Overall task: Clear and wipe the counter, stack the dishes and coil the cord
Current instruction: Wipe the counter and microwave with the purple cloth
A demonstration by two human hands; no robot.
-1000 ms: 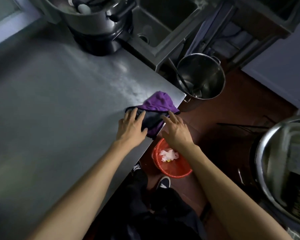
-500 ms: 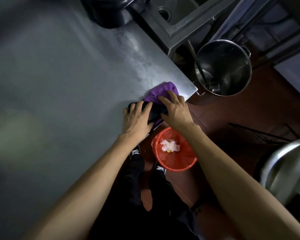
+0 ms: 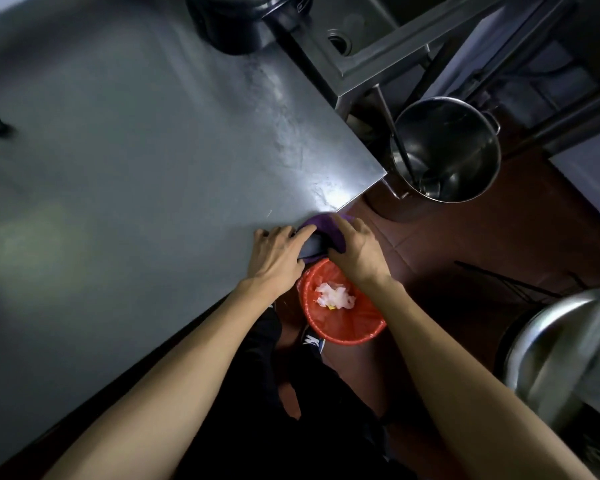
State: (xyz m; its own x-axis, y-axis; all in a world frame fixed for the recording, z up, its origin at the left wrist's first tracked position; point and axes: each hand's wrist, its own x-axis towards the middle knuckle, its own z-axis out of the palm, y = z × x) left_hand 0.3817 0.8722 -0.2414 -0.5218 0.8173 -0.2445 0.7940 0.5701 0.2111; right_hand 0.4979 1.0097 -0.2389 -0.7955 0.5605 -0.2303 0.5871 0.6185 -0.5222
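Looking down from the head camera, a purple cloth [image 3: 321, 227] is seen bunched at the near edge of the steel counter [image 3: 136, 168]. It is gripped by the left hand [image 3: 278, 256] and the right hand [image 3: 355, 249], fingers curled around it. A red bin [image 3: 343, 323] is seen on the floor beneath; a steel pot [image 3: 447, 150] stands right.

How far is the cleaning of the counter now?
Done: the steel counter looks cleared. In hand: the left hand and right hand press the purple cloth at its edge, above the red bin. Left: stacking dishes and coiling the cord; neither shows here.
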